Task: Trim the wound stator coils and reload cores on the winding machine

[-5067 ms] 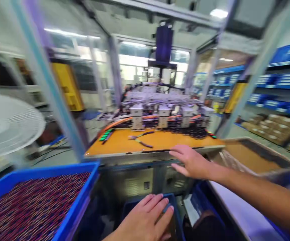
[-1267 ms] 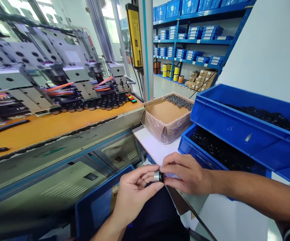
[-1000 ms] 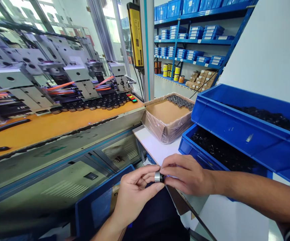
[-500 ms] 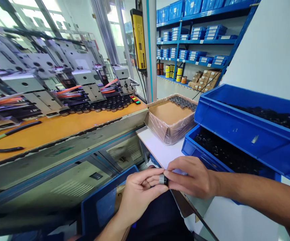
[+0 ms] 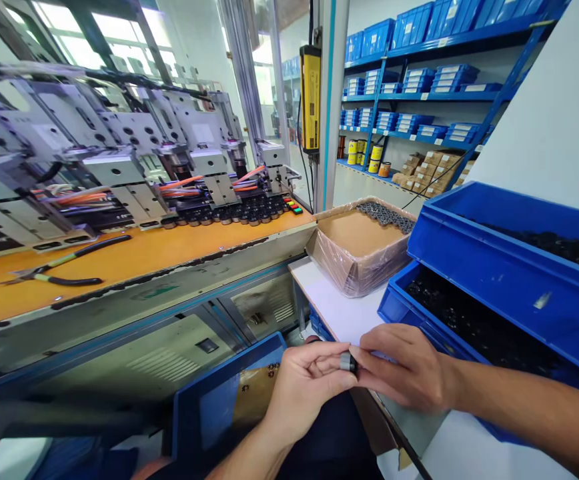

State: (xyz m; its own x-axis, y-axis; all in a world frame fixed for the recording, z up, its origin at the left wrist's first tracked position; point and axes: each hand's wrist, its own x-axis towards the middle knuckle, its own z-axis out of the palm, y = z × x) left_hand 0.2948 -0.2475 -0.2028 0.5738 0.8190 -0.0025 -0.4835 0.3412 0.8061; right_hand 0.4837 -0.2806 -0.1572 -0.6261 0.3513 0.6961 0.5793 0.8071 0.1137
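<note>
A small round part with a grey metal band and a black end [image 5: 348, 362] is held up between my two hands. My left hand [image 5: 307, 380] grips the grey side of it, with thumb and fingers closed around. From the right, the fingertips of my right hand [image 5: 407, 367] pinch at the black end and hide some of it. Both hands are above my lap, in front of the white side table [image 5: 314, 283].
A plastic-wrapped carton [image 5: 337, 260] holds rows of grey parts. Two stacked blue bins [image 5: 499, 267] of black parts stand at right. Pliers [image 5: 64, 263] lie on the orange bench [image 5: 179, 250] before the machine. A blue crate [image 5: 182, 413] is low at left.
The view has swung left, so the bench, carton and bins appear farther right and the whole pliers show. Both hands keep the same hold on the small round part.
</note>
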